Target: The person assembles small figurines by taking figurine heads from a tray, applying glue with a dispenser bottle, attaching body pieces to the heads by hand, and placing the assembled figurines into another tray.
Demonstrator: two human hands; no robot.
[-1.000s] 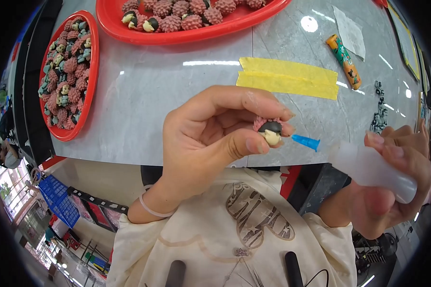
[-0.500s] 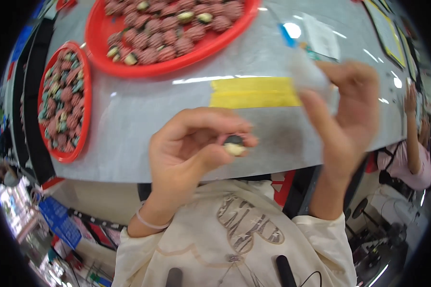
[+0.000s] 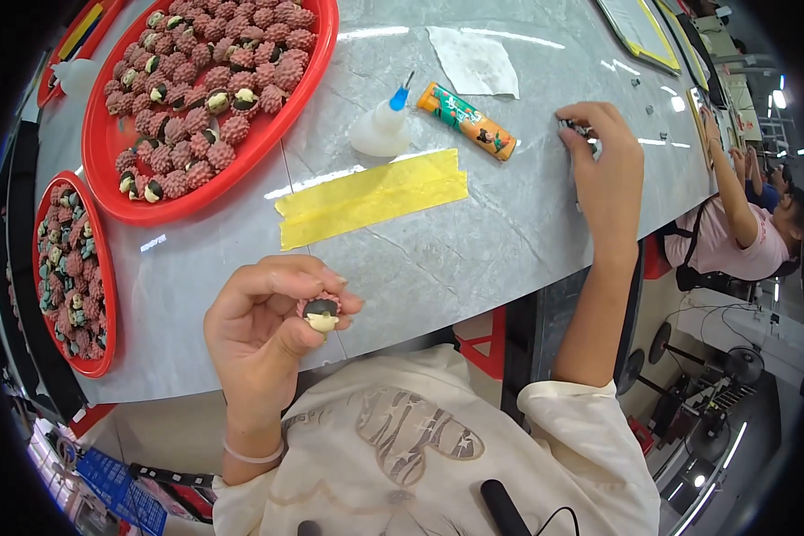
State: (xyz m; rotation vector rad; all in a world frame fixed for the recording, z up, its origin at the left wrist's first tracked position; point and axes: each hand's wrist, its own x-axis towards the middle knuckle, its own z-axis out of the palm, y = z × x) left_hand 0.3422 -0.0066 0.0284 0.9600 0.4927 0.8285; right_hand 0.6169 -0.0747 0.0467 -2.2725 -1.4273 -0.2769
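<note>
Pinching a figure (image 3: 322, 313) in left fingers (image 3: 298, 338), right fingers (image 3: 591, 111) narrow around dark bits (image 3: 580, 130), we've trays (image 3: 152, 213) seemingly done, this unfinished

Right hand (image 3: 609, 179): fingertips partly cover small dark pieces (image 3: 578, 130); can't tell their shape or whether any are pinched. Left hand (image 3: 257, 326): thumb and fingers hide the sides of the pink-haired figurine (image 3: 321, 314). Grey bits (image 3: 649, 109) at right too small to identify. Large red tray (image 3: 156, 213), yellow-edged board (image 3: 639, 31) cut off by top edge; cream shirt (image 3: 330, 447) by bottom edge.
</note>
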